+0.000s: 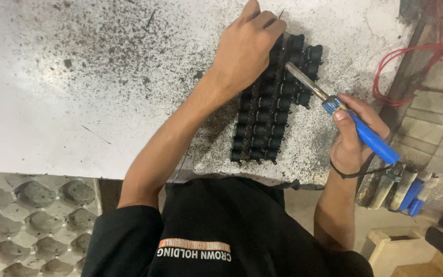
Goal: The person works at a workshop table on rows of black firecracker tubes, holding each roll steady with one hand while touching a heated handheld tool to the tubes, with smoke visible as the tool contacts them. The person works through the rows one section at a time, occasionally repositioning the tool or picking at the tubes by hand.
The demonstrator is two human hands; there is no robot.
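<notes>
The person is leaning over a speckled white worktable (78,92), both bare arms reaching forward from black sleeves. The right hand (352,136) is gripping a blue-handled soldering iron (344,118), fingers wrapped around the handle with the thumb pressing near the front collar. The iron's metal shaft is slanting up and to the left, its tip resting among the upper rows of a block of small black components (267,113). These parts are lying in neat rows on the table — packed side by side, touching one another, running from the table's near edge up toward the far side.

The left hand (247,46) is resting on top of the upper left part of that block, fingers curled downward and closed together. A thin dark wire (281,14) is poking out just beyond the fingertips, but whether the fingers are pinching it cannot be told, since the back of the hand is hiding the grip.

To the right, red cables (411,56) are looping beside the table's edge. Several tools with blue and pale handles (401,190) are hanging just below the right hand. At lower left, a grey moulded tray (37,215) with round wells is sitting beside the table — each well filled with a dull grey lump.
</notes>
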